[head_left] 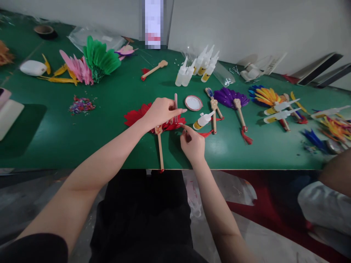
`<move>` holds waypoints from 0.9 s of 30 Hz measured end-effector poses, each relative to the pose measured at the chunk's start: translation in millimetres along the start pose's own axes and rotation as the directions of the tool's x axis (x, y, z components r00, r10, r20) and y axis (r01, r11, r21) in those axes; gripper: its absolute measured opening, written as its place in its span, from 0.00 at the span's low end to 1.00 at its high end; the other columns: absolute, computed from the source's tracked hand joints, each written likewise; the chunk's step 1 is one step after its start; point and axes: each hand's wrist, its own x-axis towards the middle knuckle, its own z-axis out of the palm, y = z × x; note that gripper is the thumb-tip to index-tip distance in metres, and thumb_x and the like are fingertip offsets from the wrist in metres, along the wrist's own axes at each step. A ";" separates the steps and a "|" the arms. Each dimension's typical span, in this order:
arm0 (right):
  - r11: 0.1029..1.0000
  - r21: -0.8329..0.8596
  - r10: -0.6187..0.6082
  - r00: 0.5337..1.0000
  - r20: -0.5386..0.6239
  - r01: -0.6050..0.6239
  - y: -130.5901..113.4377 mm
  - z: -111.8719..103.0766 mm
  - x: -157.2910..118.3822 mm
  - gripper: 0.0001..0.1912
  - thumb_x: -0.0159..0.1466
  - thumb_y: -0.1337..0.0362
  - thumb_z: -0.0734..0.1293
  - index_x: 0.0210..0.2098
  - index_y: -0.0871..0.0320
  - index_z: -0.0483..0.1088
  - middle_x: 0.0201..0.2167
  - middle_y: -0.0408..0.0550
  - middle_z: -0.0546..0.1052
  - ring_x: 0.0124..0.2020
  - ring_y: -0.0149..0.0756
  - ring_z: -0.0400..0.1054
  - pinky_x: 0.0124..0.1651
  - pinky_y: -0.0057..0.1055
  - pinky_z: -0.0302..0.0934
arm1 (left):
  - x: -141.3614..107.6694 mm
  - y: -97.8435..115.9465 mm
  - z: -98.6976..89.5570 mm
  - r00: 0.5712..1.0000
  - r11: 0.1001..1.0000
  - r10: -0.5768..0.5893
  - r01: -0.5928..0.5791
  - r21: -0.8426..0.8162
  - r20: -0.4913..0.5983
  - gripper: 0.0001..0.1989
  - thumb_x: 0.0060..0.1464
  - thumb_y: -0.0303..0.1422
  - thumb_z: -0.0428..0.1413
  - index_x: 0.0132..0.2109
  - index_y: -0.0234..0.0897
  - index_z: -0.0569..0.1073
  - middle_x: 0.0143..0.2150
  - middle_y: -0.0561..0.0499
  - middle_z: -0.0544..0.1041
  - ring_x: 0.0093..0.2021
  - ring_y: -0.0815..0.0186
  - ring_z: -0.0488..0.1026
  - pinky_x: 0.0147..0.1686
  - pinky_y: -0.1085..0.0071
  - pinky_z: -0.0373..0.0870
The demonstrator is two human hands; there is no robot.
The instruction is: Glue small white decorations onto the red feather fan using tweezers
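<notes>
A red feather fan [137,116] lies in front of me on the green table, its wooden handle [160,151] pointing toward the near edge. My left hand [160,111] reaches over the feathers, closed around a pair of slim tweezers [176,106] held upright with the tips down by the feathers. At the fan's right edge is my right hand [193,144], fingers curled, with the index fingertip and thumb at a red feather. A small white glue bottle [203,121] leans just right of it. Behind stands a shallow round lid [193,103] with white contents.
Several glue bottles [199,69] stand at the back. To the right lie a purple feather fan [230,98] and an orange-blue fan [264,95]. Green feathers [100,58], pink feathers [78,67] and a sequin pile [81,105] are left. Another person's arm [337,173] shows at right.
</notes>
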 end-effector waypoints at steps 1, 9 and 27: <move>1.000 -0.001 -0.001 1.000 0.001 0.001 0.2 0.2 -0.2 0.19 0.61 0.66 0.57 0.43 0.60 0.78 0.22 0.47 0.77 0.20 0.33 0.68 0.26 0.29 0.60 | -0.2 0.3 0.2 1.000 1.000 -0.005 0.005 0.005 0.002 0.20 0.54 0.42 0.61 0.21 0.34 0.71 0.16 0.54 0.67 0.21 0.70 0.63 0.24 0.69 0.53; 1.000 -0.010 -0.023 1.000 0.006 0.023 1.4 1.4 -0.6 0.20 0.61 0.67 0.57 0.43 0.60 0.78 0.22 0.47 0.78 0.21 0.34 0.68 0.27 0.29 0.61 | -1.2 0.6 1.3 0.999 1.000 -0.026 0.026 -0.002 0.020 0.20 0.54 0.43 0.61 0.21 0.35 0.71 0.16 0.53 0.68 0.20 0.69 0.63 0.24 0.69 0.53; 0.997 -0.060 -0.051 0.997 0.055 0.054 1.1 2.1 -0.9 0.21 0.61 0.68 0.57 0.46 0.60 0.78 0.23 0.47 0.77 0.22 0.34 0.67 0.25 0.28 0.57 | 0.9 -1.5 3.0 0.999 0.999 -0.040 0.040 0.006 0.023 0.21 0.54 0.42 0.61 0.20 0.36 0.67 0.16 0.54 0.66 0.20 0.69 0.63 0.25 0.69 0.53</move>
